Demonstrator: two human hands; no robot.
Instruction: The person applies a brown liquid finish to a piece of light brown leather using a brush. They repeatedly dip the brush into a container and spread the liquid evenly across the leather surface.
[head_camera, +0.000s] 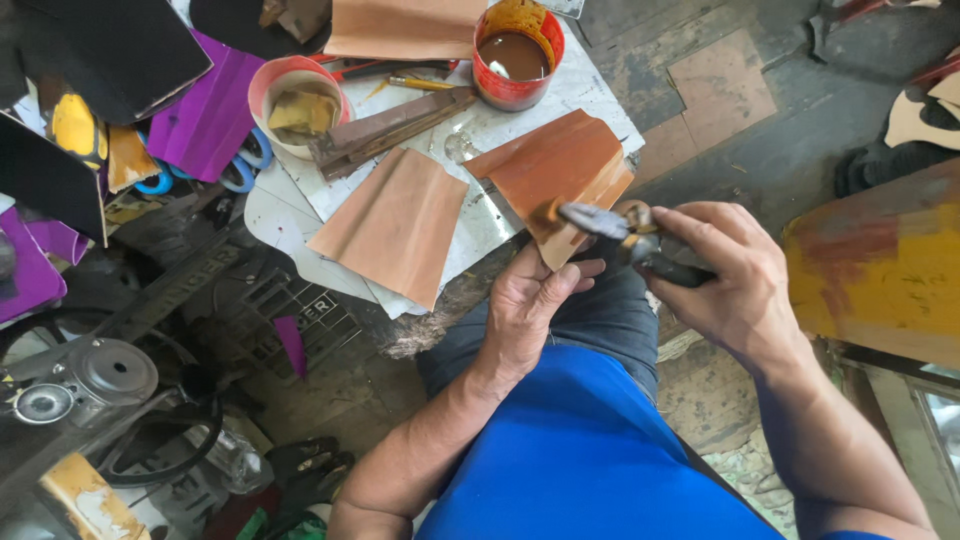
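At the near edge of the white work sheet, a folded piece of tan-brown leather is held up from below by the left hand, fingers curled around its lower corner. A dark-handled brush is gripped in the right hand, fingers clenched round the handle, its bristle end touching the lower edge of the held leather. The upper face of that piece is seen darker and glossier than the rest, judged as already coated; the lower corner under the brush is judged as in progress. A second leather piece, paler and matt, lies flat at the sheet's near-left corner and is judged untreated. A third piece lies at the far edge.

A red can of brown liquid stands at the far-right corner, its label smeared and not legible. A pink cup with yellowish contents stands at the far left, beside a brown wooden strip. Purple sheet material overlaps the left edge.
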